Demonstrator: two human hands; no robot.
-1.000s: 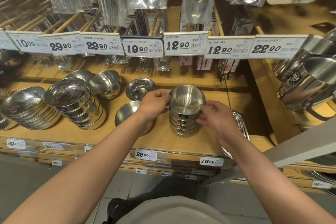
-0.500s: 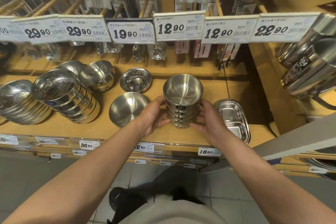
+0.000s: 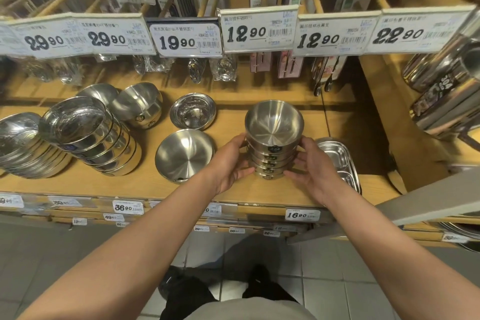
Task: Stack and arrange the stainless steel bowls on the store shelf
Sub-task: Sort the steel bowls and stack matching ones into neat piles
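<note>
Your left hand (image 3: pixel 228 161) and right hand (image 3: pixel 309 163) cupped opposite sides of the upright stack of steel bowls (image 3: pixel 272 148); a loose steel bowl (image 3: pixel 185 154) lay just left of it.

Head-worn view, downward onto shelf (image 3: pixel 259 195)

Both arms are bare, with no sleeves, watch or rings on the left hand (image 3: pixel 230 163) or right hand (image 3: pixel 310 166). The person wears a grey top (image 3: pixel 249 310), black trousers (image 3: pixel 187 296) and dark shoes (image 3: pixel 168 280).
</note>
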